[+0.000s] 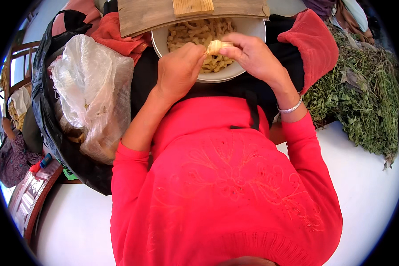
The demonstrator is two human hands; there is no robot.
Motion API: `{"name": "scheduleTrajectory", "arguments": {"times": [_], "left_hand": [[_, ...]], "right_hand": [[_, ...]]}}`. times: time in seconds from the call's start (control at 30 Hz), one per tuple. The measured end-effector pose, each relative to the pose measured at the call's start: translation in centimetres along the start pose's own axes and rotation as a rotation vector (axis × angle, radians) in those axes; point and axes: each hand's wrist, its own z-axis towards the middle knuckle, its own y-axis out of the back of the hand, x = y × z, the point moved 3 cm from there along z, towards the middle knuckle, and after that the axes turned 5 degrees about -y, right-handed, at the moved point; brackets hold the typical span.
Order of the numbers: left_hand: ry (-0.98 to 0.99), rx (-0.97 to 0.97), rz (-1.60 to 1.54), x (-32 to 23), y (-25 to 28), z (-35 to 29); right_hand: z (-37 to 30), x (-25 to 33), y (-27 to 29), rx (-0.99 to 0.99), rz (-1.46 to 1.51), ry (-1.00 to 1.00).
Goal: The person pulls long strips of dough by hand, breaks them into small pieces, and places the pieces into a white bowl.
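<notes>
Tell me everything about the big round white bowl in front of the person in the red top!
The round white bowl looks smooth and shiny, maybe metal or enamel, with a thin rim and sloping sides. It stands open side up, amid dark cloth. Many pale yellow, curly pieces lie inside. A flat brown wooden board hides its far edge. The left hand and right hand hide more of it; I can't tell whether they touch it.

A pale yellow bundle, small, rounded and ridged, was held between the left fingers and the right fingers. Its paler end lay between the right thumb and fingers, its body bare in the gap.
</notes>
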Motion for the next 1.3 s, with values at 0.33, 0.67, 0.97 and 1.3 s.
{"name": "scheduleTrajectory", "arguments": {"times": [0.33,0.67,0.97,1.3], "left_hand": [[0.130,0.127,-0.119,1.8,0.2,0.4],[0.351,0.268,-0.494,3.4,-0.2,2.9],[0.558,0.116,-0.771,8.9,1.6,6.4],[0.415,0.034,-0.416,13.3,-0.2,9.1]], "right_hand": [[-0.6,-1.4,0.8,-0.085,-0.186,0.178],[3.7,0.2,1.7,0.295,0.474,-0.161],[7.8,0.6,1.9,-0.142,0.479,-0.022],[11.2,0.1,1.6,-0.355,0.123,0.055]]}}
